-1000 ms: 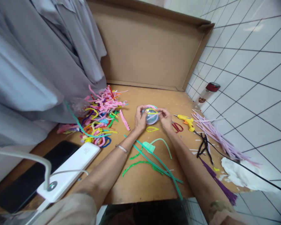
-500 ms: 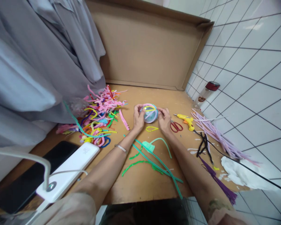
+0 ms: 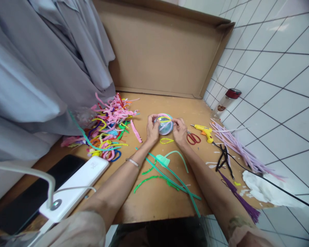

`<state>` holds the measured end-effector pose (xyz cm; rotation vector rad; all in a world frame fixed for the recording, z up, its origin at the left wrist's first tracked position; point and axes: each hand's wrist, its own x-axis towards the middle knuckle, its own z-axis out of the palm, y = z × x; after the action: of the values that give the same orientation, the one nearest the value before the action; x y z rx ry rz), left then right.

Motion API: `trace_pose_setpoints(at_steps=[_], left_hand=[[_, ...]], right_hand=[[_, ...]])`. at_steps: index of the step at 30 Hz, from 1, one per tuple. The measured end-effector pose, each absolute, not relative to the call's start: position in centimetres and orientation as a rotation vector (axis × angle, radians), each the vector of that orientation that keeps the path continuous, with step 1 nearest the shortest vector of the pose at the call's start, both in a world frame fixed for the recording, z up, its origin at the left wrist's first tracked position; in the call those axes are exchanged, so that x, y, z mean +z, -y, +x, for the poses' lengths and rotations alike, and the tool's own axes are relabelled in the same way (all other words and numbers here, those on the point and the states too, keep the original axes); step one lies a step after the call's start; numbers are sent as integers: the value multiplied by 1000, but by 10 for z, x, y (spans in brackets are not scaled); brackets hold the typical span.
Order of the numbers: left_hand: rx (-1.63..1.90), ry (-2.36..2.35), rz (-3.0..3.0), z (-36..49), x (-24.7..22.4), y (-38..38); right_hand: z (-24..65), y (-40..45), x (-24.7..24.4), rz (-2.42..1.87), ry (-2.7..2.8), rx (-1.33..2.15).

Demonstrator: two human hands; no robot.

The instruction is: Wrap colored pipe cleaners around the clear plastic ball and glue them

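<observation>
A clear ball (image 3: 165, 126) wrapped with yellow, pink, lilac and teal pipe cleaners sits between my hands over the middle of the table. My left hand (image 3: 152, 129) grips its left side, thumb at the near face. At its right side, the fingers of my right hand (image 3: 179, 129) are pinched together against the rim; whether they hold a strand there is too small to tell. Just below the ball lies a yellow pipe cleaner loop (image 3: 166, 141). Closer to me are a mint-green piece (image 3: 163, 160) and long teal pipe cleaners (image 3: 180, 178).
Red-handled scissors (image 3: 193, 138) and a yellow glue gun (image 3: 204, 132) lie right of my hands, its black cord trailing rightward. Lilac pipe cleaners (image 3: 237, 147) and a bottle (image 3: 226, 103) are farther right. A colourful pipe cleaner heap (image 3: 113, 120), white power bank (image 3: 77, 187) and cardboard (image 3: 159, 51) surround the left and back.
My right hand has shifted very slightly at the ball's right edge. The ball and my left hand keep nearly the same place.
</observation>
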<state>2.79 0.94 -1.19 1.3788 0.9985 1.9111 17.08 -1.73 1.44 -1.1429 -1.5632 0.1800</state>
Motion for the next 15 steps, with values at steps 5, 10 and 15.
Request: trace_pose_setpoints(at_steps=[5, 10, 15], left_hand=[[1916, -997, 1357, 27, -12, -10], [1897, -1013, 1389, 28, -9, -6], [1900, -999, 1402, 29, -7, -4]], right_hand=[[168, 16, 12, -1094, 1550, 246], [168, 20, 14, -1115, 1659, 156], [170, 16, 12, -1132, 1668, 172]])
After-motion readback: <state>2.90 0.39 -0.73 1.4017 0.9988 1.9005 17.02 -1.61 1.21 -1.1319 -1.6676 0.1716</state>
